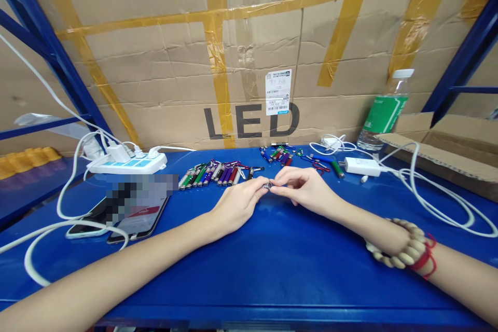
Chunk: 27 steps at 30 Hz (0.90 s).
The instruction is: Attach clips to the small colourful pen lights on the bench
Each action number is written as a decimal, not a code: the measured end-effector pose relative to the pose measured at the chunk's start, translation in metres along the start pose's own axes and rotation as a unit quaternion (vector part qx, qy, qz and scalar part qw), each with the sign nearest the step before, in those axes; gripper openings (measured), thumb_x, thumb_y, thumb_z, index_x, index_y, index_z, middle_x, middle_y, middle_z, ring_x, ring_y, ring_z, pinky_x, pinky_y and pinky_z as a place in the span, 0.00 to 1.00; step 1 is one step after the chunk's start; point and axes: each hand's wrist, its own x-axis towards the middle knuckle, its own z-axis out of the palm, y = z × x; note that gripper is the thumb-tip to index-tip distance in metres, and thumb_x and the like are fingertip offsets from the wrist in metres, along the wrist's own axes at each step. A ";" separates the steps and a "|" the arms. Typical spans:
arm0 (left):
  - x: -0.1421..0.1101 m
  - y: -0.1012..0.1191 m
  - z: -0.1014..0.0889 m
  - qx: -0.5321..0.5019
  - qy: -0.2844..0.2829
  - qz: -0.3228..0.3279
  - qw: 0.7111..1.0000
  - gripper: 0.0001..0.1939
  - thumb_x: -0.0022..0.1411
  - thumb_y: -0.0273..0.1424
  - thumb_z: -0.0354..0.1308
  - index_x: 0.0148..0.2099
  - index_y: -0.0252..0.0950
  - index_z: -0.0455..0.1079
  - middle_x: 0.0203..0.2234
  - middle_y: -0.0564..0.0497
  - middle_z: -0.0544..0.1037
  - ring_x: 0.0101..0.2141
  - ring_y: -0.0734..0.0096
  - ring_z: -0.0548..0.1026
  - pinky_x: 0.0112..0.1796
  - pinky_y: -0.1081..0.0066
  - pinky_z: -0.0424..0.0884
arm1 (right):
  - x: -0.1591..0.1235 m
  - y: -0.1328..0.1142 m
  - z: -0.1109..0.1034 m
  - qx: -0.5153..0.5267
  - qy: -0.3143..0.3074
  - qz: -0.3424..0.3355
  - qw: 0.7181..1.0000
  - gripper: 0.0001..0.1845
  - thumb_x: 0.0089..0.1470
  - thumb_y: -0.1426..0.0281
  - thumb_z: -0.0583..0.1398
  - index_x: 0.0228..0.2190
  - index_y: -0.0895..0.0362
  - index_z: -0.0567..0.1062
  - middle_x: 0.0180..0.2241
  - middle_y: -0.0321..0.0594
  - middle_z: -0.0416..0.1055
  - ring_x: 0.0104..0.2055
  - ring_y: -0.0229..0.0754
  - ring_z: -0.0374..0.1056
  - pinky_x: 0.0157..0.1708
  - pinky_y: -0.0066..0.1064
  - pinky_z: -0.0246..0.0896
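- Head view: left hand (pixel 237 205) and right hand (pixel 309 191) meet over the counter (pixel 257 264), fingers of both clamped on a small metal piece (pixel 267 185).
- Coloured tubes (pixel 226 176) lie just beyond.
- Something this tiny likely wants light fingertip pressure, the left bracing steadily against the right.

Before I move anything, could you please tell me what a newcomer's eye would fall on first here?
Probably the big black letters LED on the taped cardboard behind the blue table. Next, the left hand and right hand meeting at a small metallic piece, just in front of the colourful metal tubes.
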 end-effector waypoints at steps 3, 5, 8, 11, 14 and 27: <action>0.001 -0.001 0.002 0.005 -0.011 0.012 1.000 0.13 0.66 0.32 0.39 0.47 0.40 0.62 0.41 0.52 0.72 0.40 0.69 0.70 0.40 0.70 0.66 | 0.001 -0.001 -0.002 -0.013 -0.003 -0.014 1.000 0.15 0.42 0.60 0.63 0.22 0.61 0.75 0.28 0.39 0.69 0.15 0.27 0.58 0.12 0.23 0.55; 0.001 -0.002 0.003 0.006 -0.016 0.014 1.000 0.13 0.66 0.32 0.39 0.47 0.40 0.61 0.42 0.51 0.72 0.42 0.68 0.70 0.42 0.69 0.65 | 0.001 -0.003 -0.003 -0.031 -0.002 -0.031 0.999 0.14 0.42 0.60 0.63 0.21 0.61 0.75 0.27 0.39 0.69 0.16 0.28 0.59 0.13 0.23 0.56; 0.000 -0.001 0.003 0.001 -0.015 -0.003 1.000 0.13 0.65 0.32 0.39 0.49 0.40 0.58 0.42 0.50 0.71 0.42 0.67 0.70 0.41 0.67 0.66 | 0.002 -0.004 -0.004 -0.046 0.005 -0.046 0.998 0.13 0.42 0.61 0.63 0.21 0.60 0.75 0.26 0.40 0.68 0.18 0.29 0.60 0.14 0.22 0.55; -0.001 0.000 0.003 -0.010 -0.014 -0.030 0.999 0.11 0.65 0.33 0.39 0.48 0.39 0.56 0.40 0.49 0.71 0.38 0.66 0.71 0.38 0.67 0.67 | 0.002 -0.005 -0.004 -0.041 0.004 -0.045 0.998 0.13 0.42 0.61 0.63 0.21 0.60 0.75 0.26 0.40 0.68 0.18 0.29 0.60 0.13 0.22 0.55; -0.001 -0.001 0.003 -0.014 -0.027 -0.035 0.999 0.09 0.65 0.33 0.39 0.43 0.38 0.57 0.34 0.51 0.72 0.33 0.67 0.71 0.34 0.69 0.66 | 0.001 -0.005 -0.004 -0.028 -0.007 -0.037 0.999 0.15 0.42 0.59 0.63 0.20 0.60 0.74 0.27 0.39 0.67 0.18 0.29 0.59 0.11 0.21 0.55; -0.005 0.003 -0.002 0.011 -0.079 0.005 0.997 0.05 0.65 0.31 0.40 0.40 0.39 0.55 0.36 0.50 0.73 0.35 0.66 0.73 0.33 0.72 0.66 | -0.002 -0.002 -0.003 -0.063 -0.044 -0.053 0.996 0.19 0.40 0.58 0.64 0.15 0.60 0.69 0.23 0.39 0.68 0.24 0.35 0.63 0.23 0.27 0.58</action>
